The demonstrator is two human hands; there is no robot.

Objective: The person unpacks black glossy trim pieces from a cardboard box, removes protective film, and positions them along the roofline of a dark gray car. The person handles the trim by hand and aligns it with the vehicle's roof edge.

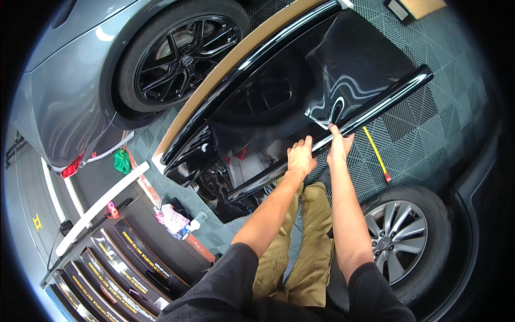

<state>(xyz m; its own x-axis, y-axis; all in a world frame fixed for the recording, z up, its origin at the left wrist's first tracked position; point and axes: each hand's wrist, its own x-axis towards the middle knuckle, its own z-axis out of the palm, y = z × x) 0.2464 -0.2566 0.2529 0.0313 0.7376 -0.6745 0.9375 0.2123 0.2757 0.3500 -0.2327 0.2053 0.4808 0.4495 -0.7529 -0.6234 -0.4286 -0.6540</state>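
A wide sheet of glossy black film (257, 102) stretches in front of me, reflecting light in wavy streaks. Its near edge is wound into a long black roll (389, 102) that slants up to the right. My left hand (301, 157) is closed over the roll near its middle. Just to the right, my right hand (339, 146) grips the same roll, thumb on top. The film creases and lifts a little ahead of the right thumb. At the far side the film meets another dark roll along a brown cardboard box (214, 70).
A grey car with a black-spoked wheel (185, 61) stands at the far left. Close on my right is another car's silver wheel (397, 236). A yellow tape measure (378, 155) lies on the grey tiled floor (445, 123). Several long boxes (129, 263) stand lower left, near a spray bottle (196, 221).
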